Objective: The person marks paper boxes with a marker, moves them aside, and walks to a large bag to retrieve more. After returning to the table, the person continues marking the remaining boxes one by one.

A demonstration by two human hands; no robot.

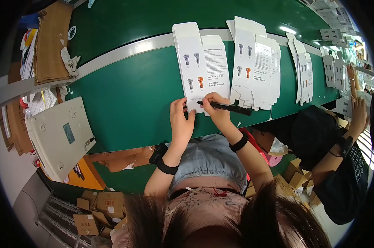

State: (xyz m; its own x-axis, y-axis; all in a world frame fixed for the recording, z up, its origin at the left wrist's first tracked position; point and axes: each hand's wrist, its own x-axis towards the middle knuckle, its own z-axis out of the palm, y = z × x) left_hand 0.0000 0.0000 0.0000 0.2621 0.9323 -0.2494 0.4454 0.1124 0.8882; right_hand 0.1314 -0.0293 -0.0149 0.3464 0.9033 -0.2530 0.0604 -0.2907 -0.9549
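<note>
Flat on the green table lies an unfolded white carton (214, 62), printed with small pictures of handheld fans, one of them orange. Across its lower part, my right hand (217, 108) grips a black marker (238, 109), its tip close to the carton's surface at the lower left. My left hand (181, 124) rests at that carton's lower left edge, thumb on the card and fingers apart. Just to the right lies a fanned stack of like cartons (255, 62), partly overlapping one another.
More flat cartons (304, 74) lie farther right, near a co-worker's hand (359, 111). A pale metal strip (150, 44) crosses the green table (125, 95). At left stand a white device (61, 138) and brown cardboard (54, 41). Boxes (108, 204) sit below.
</note>
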